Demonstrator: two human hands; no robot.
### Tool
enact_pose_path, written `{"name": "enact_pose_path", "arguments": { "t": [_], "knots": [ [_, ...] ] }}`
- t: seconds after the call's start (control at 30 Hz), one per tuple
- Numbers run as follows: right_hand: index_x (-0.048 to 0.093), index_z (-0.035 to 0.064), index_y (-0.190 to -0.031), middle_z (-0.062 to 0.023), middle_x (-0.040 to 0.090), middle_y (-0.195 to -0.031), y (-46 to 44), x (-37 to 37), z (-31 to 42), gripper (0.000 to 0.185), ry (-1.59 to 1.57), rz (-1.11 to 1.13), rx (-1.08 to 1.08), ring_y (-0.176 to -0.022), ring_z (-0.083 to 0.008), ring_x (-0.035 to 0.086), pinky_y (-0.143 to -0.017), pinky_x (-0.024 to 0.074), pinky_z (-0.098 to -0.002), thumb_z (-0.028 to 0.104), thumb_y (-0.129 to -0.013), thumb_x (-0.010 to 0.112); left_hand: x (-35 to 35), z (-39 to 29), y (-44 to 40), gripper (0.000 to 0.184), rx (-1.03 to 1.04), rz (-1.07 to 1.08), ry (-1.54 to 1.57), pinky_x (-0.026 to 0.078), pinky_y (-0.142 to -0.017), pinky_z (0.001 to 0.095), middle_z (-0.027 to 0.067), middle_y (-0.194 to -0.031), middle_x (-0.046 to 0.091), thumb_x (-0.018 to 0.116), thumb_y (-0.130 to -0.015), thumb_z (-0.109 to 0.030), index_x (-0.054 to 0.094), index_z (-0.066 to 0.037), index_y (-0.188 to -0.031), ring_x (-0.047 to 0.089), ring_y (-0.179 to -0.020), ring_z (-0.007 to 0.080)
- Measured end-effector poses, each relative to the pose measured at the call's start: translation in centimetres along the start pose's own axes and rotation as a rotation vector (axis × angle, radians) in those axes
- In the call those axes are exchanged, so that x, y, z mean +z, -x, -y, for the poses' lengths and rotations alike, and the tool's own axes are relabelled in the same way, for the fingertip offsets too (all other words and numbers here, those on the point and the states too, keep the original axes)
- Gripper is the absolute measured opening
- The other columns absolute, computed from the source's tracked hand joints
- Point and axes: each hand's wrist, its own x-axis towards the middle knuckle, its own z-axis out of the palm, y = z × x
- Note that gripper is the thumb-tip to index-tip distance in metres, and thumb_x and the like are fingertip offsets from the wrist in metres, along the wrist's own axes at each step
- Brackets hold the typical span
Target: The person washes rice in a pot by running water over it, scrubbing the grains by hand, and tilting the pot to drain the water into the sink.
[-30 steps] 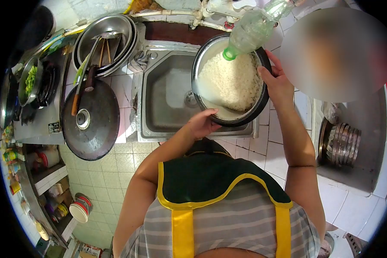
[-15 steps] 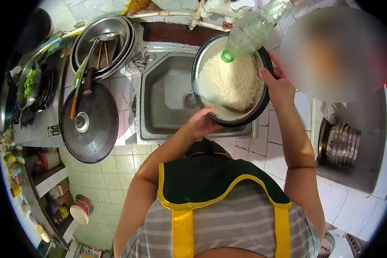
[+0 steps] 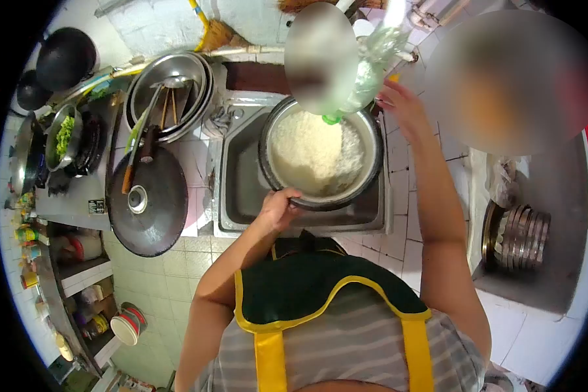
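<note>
A dark-rimmed round pot (image 3: pixel 266 171) holding white rice (image 3: pixel 307 147) is over the sink. My left hand (image 3: pixel 281 208) grips its near left rim, thumb over the edge and fingers underneath. Off the pot's right side, my right hand (image 3: pixel 402 108) is raised with fingers stretched out, close to a clear plastic bottle (image 3: pixel 372 68). The bottle's green neck (image 3: pixel 331 119) points down over the rice. I cannot make out what supports the bottle, and a blurred patch covers the area beside it.
Around the pot lies the steel sink (image 3: pixel 242 208). Nested steel basins (image 3: pixel 137 98) and a large dark lid (image 3: pixel 160 225) are to the left. A pan of chopped greens (image 3: pixel 64 137) stands on the stove. Stacked metal rings (image 3: pixel 526 236) are at right.
The pot has moved left and towards me, over the middle of the sink. My right hand has let go of its rim. My left hand has kept hold. The view has shifted slightly.
</note>
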Motion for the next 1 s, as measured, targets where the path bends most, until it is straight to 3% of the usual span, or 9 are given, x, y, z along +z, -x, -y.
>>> {"name": "enact_pose_path", "arguments": {
  "t": [0.1, 0.23, 0.3, 0.43, 0.6, 0.67, 0.8, 0.87, 1.0],
  "knots": [
    [0.052, -0.001, -0.104, -0.0078, 0.06, -0.094, -7.8, 2.2, -1.8, 0.026, -0.643, 0.328, 0.266, -0.085, -0.0203, 0.058, -0.078, 0.046, -0.0343, 0.013, -0.083, 0.047, 1.5, -1.5, 2.6, 0.014, 0.094, -0.055, 0.011, 0.053, -0.058, 0.0365, 0.0103, -0.081, 0.054, 0.051, -0.074, -0.001, 0.05, 0.003, -0.088, 0.057, -0.072, 0.0228],
    [0.053, 0.0016, -0.097, -0.0101, 0.059, -0.094, -12.0, 4.7, 0.3, 0.02, -0.656, 0.351, 0.274, -0.075, -0.022, 0.057, -0.067, 0.0477, -0.0309, 0.011, -0.081, 0.048, 1.6, -1.6, 4.9, 0.017, 0.126, -0.106, 0.021, 0.054, -0.051, 0.0339, 0.0109, -0.078, 0.054, 0.049, -0.074, 0.002, 0.047, 0.003, -0.091, 0.058, -0.064, 0.0221],
    [0.052, 0.0001, -0.097, -0.0116, 0.059, -0.092, -14.9, 3.6, -0.1, 0.019, -0.221, 0.278, 0.08, -0.075, -0.0217, 0.057, -0.067, 0.048, -0.0301, 0.011, -0.081, 0.05, 1.4, -1.2, 5.2, 0.016, 0.135, -0.098, 0.019, 0.053, -0.05, 0.0338, 0.0108, -0.077, 0.054, 0.048, -0.074, 0.002, 0.047, 0.003, -0.09, 0.058, -0.063, 0.0221],
    [0.05, -0.0034, -0.098, -0.0134, 0.057, -0.088, -13.1, 3.1, 2.1, 0.02, -0.719, 0.331, 0.185, -0.077, -0.0209, 0.058, -0.07, 0.0484, -0.0302, 0.007, -0.081, 0.05, 1.8, -1.1, 5.7, 0.026, 0.085, -0.103, -0.109, 0.051, -0.055, 0.0334, 0.0087, -0.081, 0.055, 0.049, -0.073, -0.001, 0.046, -0.002, -0.099, 0.057, -0.066, 0.0198],
    [0.051, -0.0039, -0.102, -0.0114, 0.058, -0.091, -4.0, 1.7, -0.1, 0.022, -0.518, 0.211, 0.106, -0.078, -0.0173, 0.057, -0.072, 0.0467, -0.0278, 0.002, -0.081, 0.048, 2.2, -1.2, 5.4, 0.028, 0.108, -0.124, -0.131, 0.049, -0.048, 0.0304, 0.0089, -0.08, 0.055, 0.049, -0.073, -0.002, 0.045, -0.003, -0.1, 0.056, -0.059, 0.0192],
    [0.058, 0.0006, -0.094, -0.007, 0.059, -0.092, 0.8, 0.8, -2.6, 0.017, -0.305, 0.516, 0.118, -0.083, -0.0152, 0.056, -0.074, 0.0452, -0.0268, 0.006, -0.078, 0.054, 2.6, -1.3, 5.0, 0.028, 0.111, -0.124, -0.146, 0.049, -0.047, 0.03, 0.0091, -0.08, 0.055, 0.049, -0.073, -0.003, 0.045, -0.003, -0.1, 0.056, -0.057, 0.0193],
    [0.057, 0.0029, -0.1, -0.0068, 0.058, -0.095, 2.6, 4.4, -12.7, 0.026, 0.118, 0.179, 0.376, -0.087, -0.0147, 0.055, -0.07, 0.0426, -0.0321, 0.02, -0.08, 0.056, 2.1, -1.2, 3.6, 0.021, 0.098, -0.077, -0.235, 0.049, -0.048, 0.0313, 0.0075, -0.077, 0.053, 0.05, -0.072, -0.002, 0.047, -0.003, -0.093, 0.055, -0.057, 0.019],
    [0.06, 0.0022, -0.093, -0.0099, 0.06, -0.091, 1.8, 4.9, -14.1, 0.028, -0.41, 0.53, 0.207, -0.084, -0.0187, 0.057, -0.07, 0.0421, -0.0365, 0.026, -0.079, 0.054, 2.8, -1.3, 3.5, 0.017, 0.083, -0.058, -0.27, 0.049, -0.049, 0.0316, 0.0067, -0.075, 0.053, 0.05, -0.072, -0.001, 0.048, -0.002, -0.089, 0.055, -0.059, 0.0187],
    [0.058, 0.0015, -0.087, -0.0234, 0.059, -0.089, 0.5, 12.4, -14.1, 0.032, 0.583, 0.024, 0.239, -0.083, -0.0358, 0.057, -0.074, 0.043, -0.0434, 0.031, -0.079, 0.049, 4.6, -1.6, 3.9, 0.017, 0.064, -0.112, -0.306, 0.05, -0.052, 0.0314, 0.0066, -0.076, 0.054, 0.05, -0.072, -0.001, 0.049, 0.0, -0.089, 0.057, -0.061, 0.0189]
  ]
}}
